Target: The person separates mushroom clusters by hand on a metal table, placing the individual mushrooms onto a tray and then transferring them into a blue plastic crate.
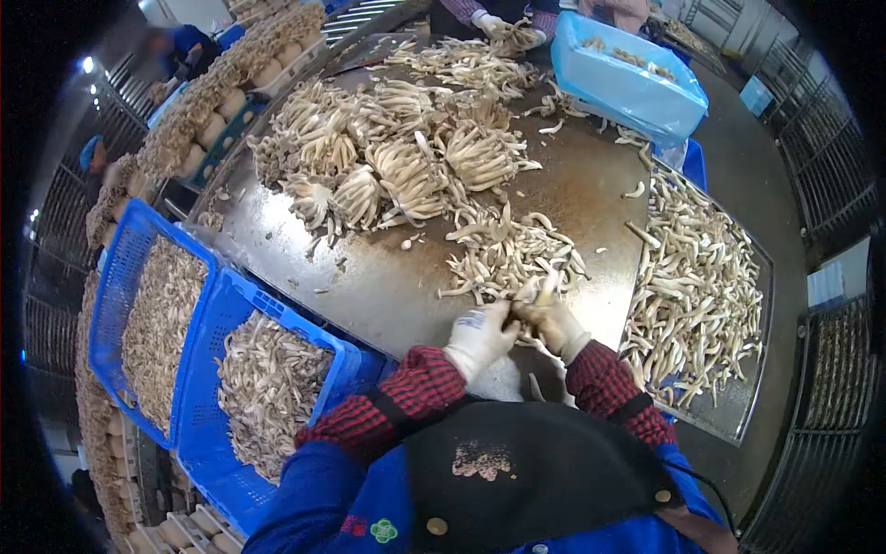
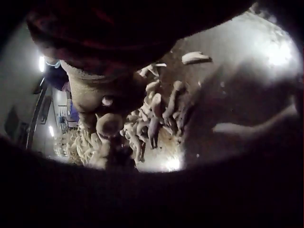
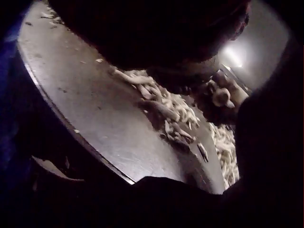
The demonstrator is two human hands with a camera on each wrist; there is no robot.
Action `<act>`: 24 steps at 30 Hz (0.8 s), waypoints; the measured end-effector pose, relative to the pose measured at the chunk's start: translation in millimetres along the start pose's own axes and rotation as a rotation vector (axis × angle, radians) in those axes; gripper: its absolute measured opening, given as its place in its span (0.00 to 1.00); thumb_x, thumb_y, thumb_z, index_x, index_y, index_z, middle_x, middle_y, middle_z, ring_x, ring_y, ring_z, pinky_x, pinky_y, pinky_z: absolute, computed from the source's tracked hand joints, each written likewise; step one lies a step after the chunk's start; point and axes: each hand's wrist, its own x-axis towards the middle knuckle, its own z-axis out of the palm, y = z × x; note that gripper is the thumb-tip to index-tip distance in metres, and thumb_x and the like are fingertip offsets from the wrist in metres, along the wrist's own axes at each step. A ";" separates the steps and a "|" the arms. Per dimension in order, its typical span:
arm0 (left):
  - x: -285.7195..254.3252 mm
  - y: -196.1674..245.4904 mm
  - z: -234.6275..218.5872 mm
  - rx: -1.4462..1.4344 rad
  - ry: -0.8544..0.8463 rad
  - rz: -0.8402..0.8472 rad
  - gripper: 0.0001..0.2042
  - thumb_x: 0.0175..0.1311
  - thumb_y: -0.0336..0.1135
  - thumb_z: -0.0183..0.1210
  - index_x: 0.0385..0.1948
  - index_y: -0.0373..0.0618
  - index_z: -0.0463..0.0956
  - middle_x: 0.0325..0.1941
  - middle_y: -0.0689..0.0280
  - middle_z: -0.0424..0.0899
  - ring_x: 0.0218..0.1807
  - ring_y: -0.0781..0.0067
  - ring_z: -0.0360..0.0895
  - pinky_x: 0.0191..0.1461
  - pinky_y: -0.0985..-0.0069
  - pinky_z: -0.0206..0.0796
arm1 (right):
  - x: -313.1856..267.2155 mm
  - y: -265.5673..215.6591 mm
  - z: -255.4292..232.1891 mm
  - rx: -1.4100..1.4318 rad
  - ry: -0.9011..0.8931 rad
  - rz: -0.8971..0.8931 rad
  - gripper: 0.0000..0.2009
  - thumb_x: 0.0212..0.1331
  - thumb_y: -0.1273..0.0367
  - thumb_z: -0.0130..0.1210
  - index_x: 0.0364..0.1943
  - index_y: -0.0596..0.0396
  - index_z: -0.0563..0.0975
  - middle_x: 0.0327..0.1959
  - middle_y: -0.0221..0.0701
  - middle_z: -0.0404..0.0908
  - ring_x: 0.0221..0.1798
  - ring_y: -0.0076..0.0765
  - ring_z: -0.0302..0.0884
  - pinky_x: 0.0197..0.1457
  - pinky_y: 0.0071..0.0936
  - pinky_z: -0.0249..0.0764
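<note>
Both hands wear whitish gloves and work close together at the near edge of the metal table. My left hand point(image 1: 482, 338) has its fingers and thumb curled around a mushroom, whose round end point(image 2: 109, 124) shows below the glove in the left wrist view. Right beside it, my right hand point(image 1: 556, 327), slightly blurred, grips a mushroom point(image 1: 548, 284) with its pale stalk pointing up. A small mushroom cap point(image 3: 221, 97) appears at that hand in the right wrist view. Just beyond the fingers lies a heap of loose mushrooms point(image 1: 517, 251).
Large mushroom clusters point(image 1: 401, 175) cover the table's point(image 1: 369, 300) far left. At right, a tray of loose mushrooms point(image 1: 697, 295) adjoins it. Blue crates point(image 1: 198, 425) of small pieces stand at left. A blue-lined bin point(image 1: 628, 88) and another person's gloved hands point(image 1: 508, 32) are across the table.
</note>
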 end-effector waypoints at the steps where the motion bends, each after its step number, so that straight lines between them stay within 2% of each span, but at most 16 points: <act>1: 4.1 7.7 -1.1 0.042 -0.080 0.029 0.17 0.59 0.45 0.58 0.43 0.43 0.76 0.35 0.49 0.80 0.40 0.48 0.79 0.44 0.59 0.70 | -0.8 16.8 -12.2 0.036 0.004 -0.073 0.09 0.59 0.69 0.54 0.37 0.60 0.80 0.27 0.29 0.79 0.35 0.23 0.74 0.41 0.22 0.70; 3: 4.0 -4.6 9.8 -0.030 -0.005 0.266 0.18 0.60 0.47 0.57 0.45 0.44 0.76 0.41 0.51 0.80 0.46 0.51 0.77 0.52 0.62 0.69 | -1.1 33.7 -62.6 -0.304 0.040 -0.271 0.11 0.60 0.71 0.49 0.43 0.61 0.78 0.37 0.35 0.82 0.37 0.26 0.77 0.44 0.23 0.73; 4: 5.6 -10.3 5.4 0.051 -0.053 0.229 0.20 0.60 0.47 0.57 0.48 0.44 0.76 0.47 0.54 0.79 0.50 0.54 0.75 0.57 0.64 0.66 | -8.0 23.7 -81.9 0.146 0.193 -0.151 0.11 0.59 0.72 0.49 0.42 0.59 0.78 0.36 0.35 0.82 0.33 0.28 0.77 0.47 0.24 0.74; 5: 9.0 -22.7 0.1 0.130 -0.049 0.136 0.19 0.58 0.47 0.58 0.46 0.47 0.76 0.49 0.57 0.78 0.52 0.55 0.75 0.56 0.61 0.67 | -22.7 3.3 -120.3 -0.011 0.300 0.135 0.12 0.58 0.73 0.51 0.45 0.59 0.77 0.39 0.34 0.81 0.37 0.30 0.79 0.50 0.26 0.75; 7: 13.7 -54.9 -14.3 0.217 0.208 0.080 0.18 0.54 0.44 0.61 0.46 0.49 0.76 0.48 0.58 0.78 0.51 0.54 0.74 0.55 0.60 0.66 | -36.7 10.0 -182.5 -0.106 0.437 0.075 0.15 0.57 0.71 0.53 0.48 0.58 0.75 0.42 0.35 0.80 0.41 0.32 0.78 0.51 0.31 0.75; 9: 18.5 -91.4 -16.0 0.378 0.262 -0.035 0.19 0.50 0.41 0.64 0.45 0.51 0.77 0.47 0.60 0.77 0.51 0.54 0.73 0.55 0.60 0.65 | -52.8 2.9 -212.6 -1.521 0.900 0.406 0.21 0.52 0.68 0.58 0.53 0.53 0.75 0.43 0.40 0.79 0.41 0.39 0.77 0.46 0.37 0.75; 11: 18.2 -110.2 -13.4 0.363 0.207 -0.046 0.17 0.49 0.41 0.64 0.43 0.50 0.78 0.49 0.59 0.76 0.51 0.53 0.72 0.57 0.59 0.64 | -32.9 12.2 -209.1 -1.421 0.818 0.117 0.22 0.50 0.67 0.59 0.53 0.53 0.75 0.39 0.39 0.78 0.39 0.41 0.76 0.44 0.38 0.74; 12: 17.1 -114.1 -11.9 0.356 0.145 -0.057 0.16 0.49 0.40 0.64 0.41 0.50 0.79 0.52 0.57 0.75 0.52 0.51 0.71 0.58 0.59 0.63 | -7.7 24.2 -186.0 -1.438 0.805 -0.259 0.19 0.49 0.66 0.59 0.48 0.54 0.76 0.34 0.37 0.75 0.36 0.41 0.74 0.41 0.39 0.72; 13: 16.1 -110.8 -10.7 0.357 0.146 -0.059 0.16 0.49 0.40 0.64 0.41 0.50 0.79 0.52 0.57 0.75 0.52 0.51 0.71 0.58 0.59 0.63 | 24.0 57.5 -168.5 -1.499 0.507 -0.254 0.19 0.50 0.62 0.58 0.45 0.56 0.76 0.36 0.39 0.76 0.37 0.42 0.75 0.43 0.39 0.73; 14: 14.9 -104.2 -9.6 0.360 0.093 -0.053 0.15 0.50 0.40 0.64 0.40 0.51 0.79 0.51 0.58 0.76 0.52 0.52 0.72 0.58 0.59 0.63 | 42.5 52.8 -117.8 -1.020 0.445 -0.398 0.19 0.52 0.59 0.57 0.44 0.57 0.76 0.39 0.42 0.78 0.41 0.46 0.76 0.45 0.40 0.73; 15: 13.1 -100.0 -7.7 0.364 0.041 -0.048 0.14 0.50 0.40 0.63 0.40 0.53 0.80 0.50 0.59 0.76 0.52 0.52 0.72 0.57 0.59 0.63 | 45.5 9.5 -58.6 -0.982 0.224 -0.065 0.19 0.52 0.57 0.57 0.43 0.56 0.77 0.41 0.45 0.79 0.44 0.50 0.77 0.47 0.42 0.74; 16: 9.1 -98.6 -4.9 0.413 0.030 0.000 0.13 0.52 0.41 0.62 0.40 0.52 0.80 0.46 0.59 0.79 0.49 0.53 0.75 0.55 0.60 0.66 | 58.0 21.3 -26.7 -1.139 0.226 -0.267 0.17 0.50 0.60 0.58 0.42 0.55 0.77 0.40 0.47 0.80 0.44 0.51 0.79 0.47 0.43 0.74; 18: 6.6 -92.0 -9.7 0.408 -0.096 -0.003 0.13 0.52 0.41 0.62 0.39 0.52 0.79 0.42 0.58 0.80 0.47 0.54 0.76 0.53 0.60 0.67 | 79.3 8.5 8.6 -1.149 0.098 -0.170 0.15 0.47 0.65 0.58 0.41 0.53 0.78 0.41 0.45 0.81 0.44 0.50 0.79 0.48 0.42 0.75; 19: 3.6 -91.7 -12.4 0.397 -0.231 -0.001 0.13 0.53 0.41 0.63 0.39 0.51 0.79 0.38 0.57 0.80 0.45 0.54 0.78 0.51 0.60 0.69 | 81.7 10.3 9.4 -1.155 0.079 -0.147 0.17 0.47 0.65 0.58 0.44 0.53 0.78 0.42 0.45 0.81 0.46 0.50 0.79 0.49 0.42 0.75; 21: -4.3 -103.2 -22.9 0.328 -0.192 0.033 0.13 0.54 0.41 0.62 0.40 0.50 0.80 0.36 0.56 0.82 0.42 0.52 0.79 0.48 0.61 0.70 | 75.7 -0.2 -7.2 -1.045 -0.108 -0.075 0.19 0.47 0.64 0.58 0.47 0.53 0.78 0.44 0.46 0.80 0.48 0.50 0.79 0.50 0.42 0.74; 24: 4.2 -99.3 -48.9 -0.038 0.034 -0.196 0.13 0.56 0.39 0.60 0.40 0.43 0.80 0.38 0.54 0.82 0.43 0.51 0.79 0.47 0.63 0.71 | 70.7 10.2 -40.5 -1.125 -0.083 -0.046 0.16 0.50 0.63 0.57 0.42 0.57 0.78 0.41 0.49 0.79 0.48 0.53 0.77 0.50 0.44 0.73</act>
